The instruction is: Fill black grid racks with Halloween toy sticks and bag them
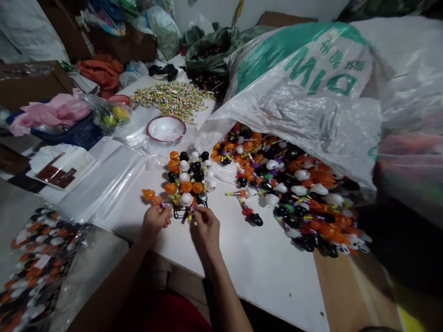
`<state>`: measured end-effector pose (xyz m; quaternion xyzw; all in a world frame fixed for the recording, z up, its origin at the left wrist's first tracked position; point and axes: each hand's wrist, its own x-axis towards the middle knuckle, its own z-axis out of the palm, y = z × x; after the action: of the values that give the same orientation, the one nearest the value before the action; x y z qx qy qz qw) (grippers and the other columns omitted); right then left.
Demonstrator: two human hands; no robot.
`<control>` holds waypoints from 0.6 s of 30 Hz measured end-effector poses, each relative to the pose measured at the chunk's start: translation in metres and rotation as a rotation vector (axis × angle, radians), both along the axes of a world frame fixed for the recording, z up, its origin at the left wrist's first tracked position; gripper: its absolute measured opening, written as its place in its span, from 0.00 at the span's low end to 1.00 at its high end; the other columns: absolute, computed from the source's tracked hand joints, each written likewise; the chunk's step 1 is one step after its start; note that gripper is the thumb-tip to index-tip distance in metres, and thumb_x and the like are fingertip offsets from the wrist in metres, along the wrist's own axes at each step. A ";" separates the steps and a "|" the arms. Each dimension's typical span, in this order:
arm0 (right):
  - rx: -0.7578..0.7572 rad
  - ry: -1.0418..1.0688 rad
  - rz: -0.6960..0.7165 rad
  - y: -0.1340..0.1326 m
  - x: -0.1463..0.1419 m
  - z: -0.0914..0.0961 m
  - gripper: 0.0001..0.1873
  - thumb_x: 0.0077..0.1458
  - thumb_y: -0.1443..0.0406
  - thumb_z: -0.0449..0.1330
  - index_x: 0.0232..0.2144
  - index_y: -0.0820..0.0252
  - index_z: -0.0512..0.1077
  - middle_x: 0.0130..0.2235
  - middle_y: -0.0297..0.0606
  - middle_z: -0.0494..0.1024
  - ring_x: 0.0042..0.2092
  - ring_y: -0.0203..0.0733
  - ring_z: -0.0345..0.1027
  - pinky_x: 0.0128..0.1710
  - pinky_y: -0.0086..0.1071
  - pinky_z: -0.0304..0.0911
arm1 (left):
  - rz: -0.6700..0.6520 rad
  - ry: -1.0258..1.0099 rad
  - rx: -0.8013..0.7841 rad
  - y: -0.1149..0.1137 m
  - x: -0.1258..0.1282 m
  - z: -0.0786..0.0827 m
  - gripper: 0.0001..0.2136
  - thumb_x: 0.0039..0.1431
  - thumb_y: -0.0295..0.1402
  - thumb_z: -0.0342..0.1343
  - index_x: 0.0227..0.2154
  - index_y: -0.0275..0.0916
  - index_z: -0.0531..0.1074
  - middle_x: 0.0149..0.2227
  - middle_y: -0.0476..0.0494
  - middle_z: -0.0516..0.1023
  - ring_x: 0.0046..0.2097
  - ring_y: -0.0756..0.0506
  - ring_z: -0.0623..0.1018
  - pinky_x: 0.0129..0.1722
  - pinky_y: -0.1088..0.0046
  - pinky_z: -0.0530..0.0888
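My left hand (155,220) is closed on the stick of an orange pumpkin-shaped toy (149,195), whose head points up and left. My right hand (205,227) pinches a small candy stick at the near edge of a black rack (182,212). In the rack stand several orange, black and white toy heads (188,177), packed in rows. Both hands rest over the white table (249,267), just in front of the rack.
A big white and green plastic sack (304,92) spills a heap of the same toys (294,193) at right. A white bowl with a red rim (166,128), a pile of small candies (173,97) and clear bags (104,184) lie behind and left. A filled bag (34,267) sits at lower left.
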<state>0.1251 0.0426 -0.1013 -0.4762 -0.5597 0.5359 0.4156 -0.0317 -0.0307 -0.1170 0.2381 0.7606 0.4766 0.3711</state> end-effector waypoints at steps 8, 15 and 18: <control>0.418 -0.462 0.122 -0.002 -0.007 0.003 0.13 0.62 0.67 0.52 0.43 0.59 0.75 0.38 0.40 0.80 0.39 0.42 0.74 0.40 0.34 0.67 | 0.028 0.347 -0.012 -0.012 -0.020 0.022 0.14 0.51 0.46 0.61 0.30 0.41 0.71 0.21 0.53 0.72 0.23 0.50 0.73 0.24 0.77 0.68; 0.829 -0.467 0.190 0.018 -0.010 0.007 0.17 0.63 0.65 0.55 0.53 0.56 0.72 0.51 0.46 0.75 0.50 0.44 0.71 0.45 0.35 0.70 | -0.023 0.430 0.102 0.015 -0.021 0.026 0.10 0.56 0.38 0.59 0.38 0.40 0.73 0.30 0.48 0.76 0.31 0.49 0.76 0.33 0.75 0.72; 0.958 -0.415 0.233 0.022 -0.003 0.016 0.11 0.65 0.66 0.54 0.45 0.56 0.75 0.44 0.43 0.78 0.45 0.41 0.73 0.43 0.32 0.71 | 0.032 0.554 0.071 0.031 -0.023 0.029 0.09 0.56 0.34 0.58 0.39 0.39 0.73 0.34 0.46 0.75 0.36 0.47 0.76 0.38 0.72 0.73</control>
<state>0.1217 0.0650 -0.0855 -0.2637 -0.8613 0.1573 0.4048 -0.0544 0.0005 -0.0884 0.3599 0.8195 0.4257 0.1330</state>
